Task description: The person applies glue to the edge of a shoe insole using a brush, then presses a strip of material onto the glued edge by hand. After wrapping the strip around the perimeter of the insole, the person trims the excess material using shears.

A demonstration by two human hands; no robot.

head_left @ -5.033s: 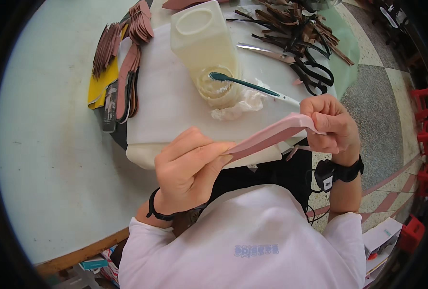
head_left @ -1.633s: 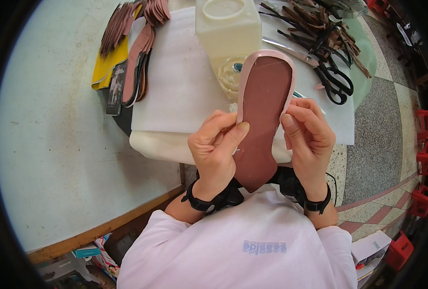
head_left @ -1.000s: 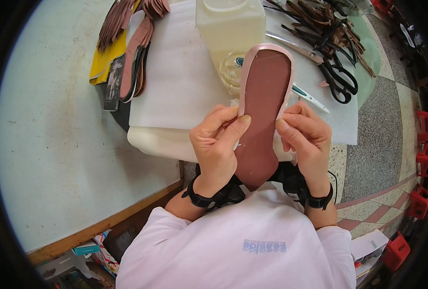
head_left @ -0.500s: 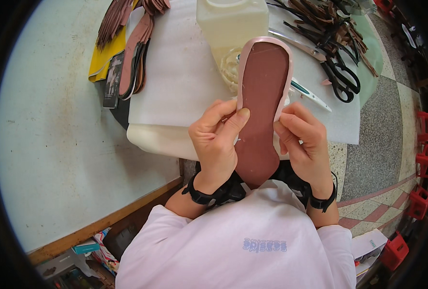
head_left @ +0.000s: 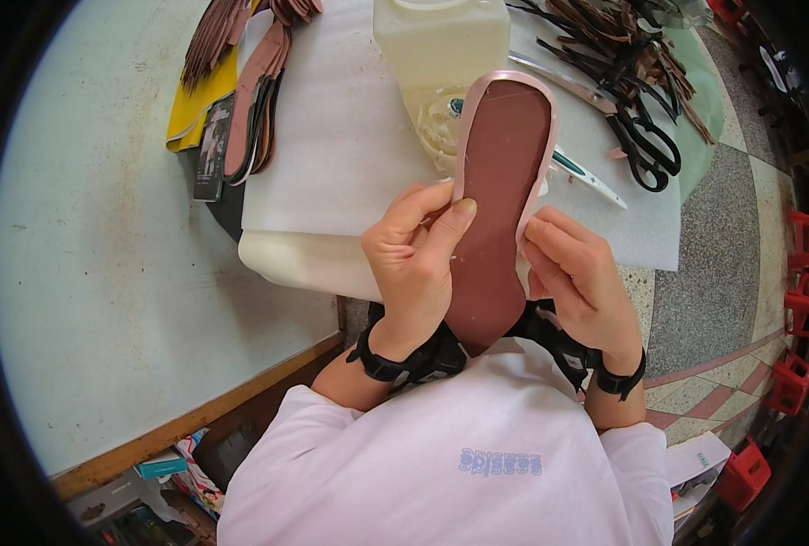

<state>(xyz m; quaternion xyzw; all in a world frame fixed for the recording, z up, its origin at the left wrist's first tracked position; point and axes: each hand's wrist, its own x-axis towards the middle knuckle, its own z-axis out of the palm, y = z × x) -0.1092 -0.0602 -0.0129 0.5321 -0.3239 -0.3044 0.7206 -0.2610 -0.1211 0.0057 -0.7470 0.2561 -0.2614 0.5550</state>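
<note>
1. Head view: a sole-shaped piece (head_left: 504,155) stands raised between the hands, its round end at 12 o'clock and its narrow tip at 6, close to the white shirt (head_left: 422,446).
2. Left hand (head_left: 412,264): a pinch on the edge at 9 o'clock, thumb flat on the dark face. Right hand (head_left: 579,273): thumb and fingertips drawn narrow on the opposite edge, near 3 o'clock.
3. A pale pink border (head_left: 512,76) rims the round end and runs down 2 sides to the fingers. Below the left thumb no such rim shows; below the right fingers I cannot tell.
4. The step in hand looks like pressing this border down against the dark face, with the 2 sides worked together at the waist.
5. Going lower would call for a steady left pinch while the right fingertips smooth the edge towards 5 o'clock, without creasing the inward curve.
6. Round about, on a white sheet (head_left: 318,136): a translucent container (head_left: 441,45) towards 11 o'clock, and a toothbrush (head_left: 593,179) and scissors (head_left: 645,150) at 2, the toothbrush partly hidden behind the piece. Dark strips (head_left: 613,50) lie at 1 o'clock, stacked pieces (head_left: 259,100) at 10.
</note>
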